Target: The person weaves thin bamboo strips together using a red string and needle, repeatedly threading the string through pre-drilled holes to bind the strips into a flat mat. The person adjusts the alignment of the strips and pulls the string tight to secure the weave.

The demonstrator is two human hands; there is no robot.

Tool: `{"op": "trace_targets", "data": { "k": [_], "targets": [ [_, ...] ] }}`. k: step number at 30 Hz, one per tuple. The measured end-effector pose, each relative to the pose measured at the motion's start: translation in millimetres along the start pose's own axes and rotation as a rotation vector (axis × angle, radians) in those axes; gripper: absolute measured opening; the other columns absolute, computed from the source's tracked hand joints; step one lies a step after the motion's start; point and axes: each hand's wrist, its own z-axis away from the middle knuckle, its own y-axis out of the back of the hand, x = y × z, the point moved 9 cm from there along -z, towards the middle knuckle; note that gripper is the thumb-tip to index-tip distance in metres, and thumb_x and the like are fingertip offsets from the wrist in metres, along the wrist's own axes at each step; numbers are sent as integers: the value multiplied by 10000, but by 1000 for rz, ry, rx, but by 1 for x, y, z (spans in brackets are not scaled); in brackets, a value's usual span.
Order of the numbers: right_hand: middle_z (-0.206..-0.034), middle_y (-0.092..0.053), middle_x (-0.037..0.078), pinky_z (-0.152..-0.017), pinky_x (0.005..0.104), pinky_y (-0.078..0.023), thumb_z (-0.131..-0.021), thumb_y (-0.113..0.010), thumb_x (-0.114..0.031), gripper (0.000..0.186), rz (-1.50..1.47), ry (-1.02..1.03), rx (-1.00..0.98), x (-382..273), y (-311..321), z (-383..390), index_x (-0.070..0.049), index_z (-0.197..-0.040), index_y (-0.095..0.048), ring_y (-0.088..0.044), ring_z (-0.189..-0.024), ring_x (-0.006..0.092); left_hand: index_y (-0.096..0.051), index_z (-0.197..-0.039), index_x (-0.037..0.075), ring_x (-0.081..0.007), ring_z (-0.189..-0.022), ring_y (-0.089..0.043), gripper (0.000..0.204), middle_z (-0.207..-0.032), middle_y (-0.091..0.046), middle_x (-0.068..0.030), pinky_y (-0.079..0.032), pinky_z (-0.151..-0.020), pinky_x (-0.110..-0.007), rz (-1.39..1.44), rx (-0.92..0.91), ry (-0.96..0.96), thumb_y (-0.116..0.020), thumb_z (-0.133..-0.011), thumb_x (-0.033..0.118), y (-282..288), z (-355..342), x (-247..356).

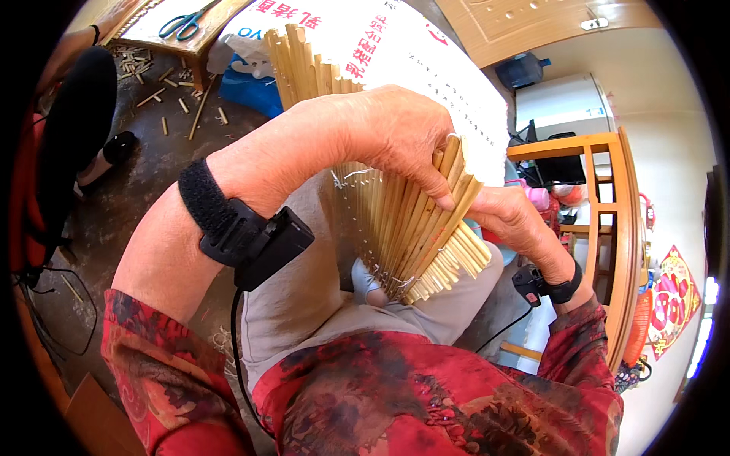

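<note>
Two bare hands work one mat of pale split bamboo strips bound with thin thread (395, 220), which stands tilted on the person's lap over grey trousers (304, 289). Left hand (388, 133) arches over the mat's top face, fingers pressed together with the fingertips pinching the outermost strips near the right edge, apparently to keep them aligned. Right hand (513, 220) closes around the same edge from beneath, its grip clamped on the strip bundle as a counter-support. Each wrist carries a black strap; the left one bears a small black box (258, 243) with a cable running down.

Behind the mat leans a large white woven sack with red and blue printing (426, 53), and a blue plastic bag (247, 87) lies by its lower left side. Short bamboo offcuts (171, 99) are scattered over the dark floor at upper left. Teal-handled scissors (182, 23) rest on a low wooden worktop at the top edge. To the right stands a wooden shelf frame (601, 197); a red diamond-shaped wall decoration (669, 300) hangs at far right.
</note>
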Motion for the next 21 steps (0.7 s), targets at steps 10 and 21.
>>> {"op": "trace_targets", "data": {
  "k": [10,21],
  "targets": [
    [-874,-659,98,-714,302,-548,-873,-616,19,248,-39,2,0,5,5,6,-35,-1109,-671,-665,-800,212,-722,-839,-2,-333,-653,-667,592,-689,-671,-188,-530,-628,-395,-25,44,-61,-757,-687,569,3,-9,4],
    [-689,-471,75,-597,331,-432,-832,-689,-40,237,91,15,24,3,8,5,-120,-1054,-694,-528,-652,226,-711,-797,-13,-360,-638,-647,626,-659,-643,-205,-518,-607,-402,-22,59,-61,-739,-692,604,4,-6,4]
  ]
}}
